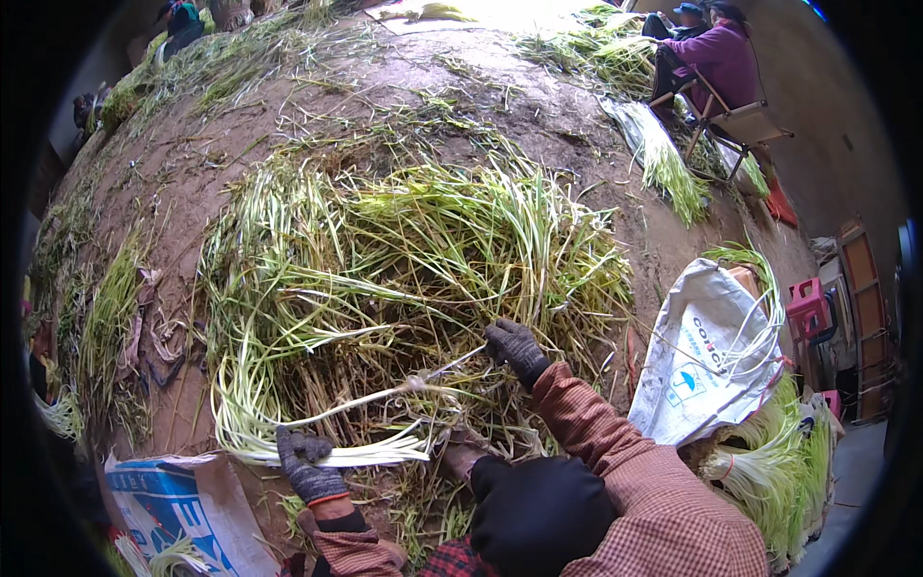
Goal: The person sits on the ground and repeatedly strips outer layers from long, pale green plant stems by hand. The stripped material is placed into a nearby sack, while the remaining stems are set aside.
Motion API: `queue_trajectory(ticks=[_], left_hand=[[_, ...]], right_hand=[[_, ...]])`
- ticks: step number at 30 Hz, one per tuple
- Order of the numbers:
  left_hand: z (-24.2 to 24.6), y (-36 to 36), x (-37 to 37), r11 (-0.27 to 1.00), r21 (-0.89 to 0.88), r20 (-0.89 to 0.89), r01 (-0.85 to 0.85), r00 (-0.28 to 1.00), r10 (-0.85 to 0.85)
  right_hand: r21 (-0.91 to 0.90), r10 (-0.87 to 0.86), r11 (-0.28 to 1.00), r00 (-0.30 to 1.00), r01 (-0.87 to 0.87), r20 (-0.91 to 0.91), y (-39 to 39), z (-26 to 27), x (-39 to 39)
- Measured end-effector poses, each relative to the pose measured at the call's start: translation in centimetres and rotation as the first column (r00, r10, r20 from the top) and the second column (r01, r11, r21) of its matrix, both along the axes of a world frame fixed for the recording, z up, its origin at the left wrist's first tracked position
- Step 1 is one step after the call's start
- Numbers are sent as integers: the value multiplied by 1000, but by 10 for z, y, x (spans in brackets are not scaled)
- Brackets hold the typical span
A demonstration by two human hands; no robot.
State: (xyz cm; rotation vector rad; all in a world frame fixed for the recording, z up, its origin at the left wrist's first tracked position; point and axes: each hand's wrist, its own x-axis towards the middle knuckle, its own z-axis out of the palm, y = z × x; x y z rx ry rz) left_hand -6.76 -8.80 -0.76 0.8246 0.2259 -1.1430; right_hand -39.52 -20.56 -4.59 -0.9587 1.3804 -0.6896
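A bundle of long pale stalks, which look like garlic scapes, lies across the fingers of my left hand. That hand wears a grey knitted glove with an orange cuff and closes around the bundle. One longer stalk with a swelling along it runs from beside the left hand up to the right. Its thin end meets the closed fingers of my right hand, also in a dark grey glove. Both hands are over the near side of a large heap of green and yellowing stalks.
At the right, a white woven sack bearing print lies beside tied bundles of stalks. A blue-and-white sack lies at the lower left. A pink plastic stool stands by the wall. Several people, one in purple, sit farther off.
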Motion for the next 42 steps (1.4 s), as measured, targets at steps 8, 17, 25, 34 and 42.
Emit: queue_trajectory(ticks=[8,17,25,34,42], left_hand=[[7,-3,-46,967,97,167,234,954,-248],[-6,-5,-73,642,729,369,236,655,-660],[-27,-1,-71,811,315,114,492,829,-547],[5,-1,-60,881,-28,47,473,881,-471],[-12,-3,-31,939,163,-140,302,949,-281]], right_hand=[[155,665,514,278,-843,-693,16,66,44],[-319,692,533,621,-784,-368,12,90,125],[-338,480,828,877,-448,12,27,72,130],[-114,40,993,928,3,370,5,75,87],[-40,-248,946,798,321,549,-9,11,31]])
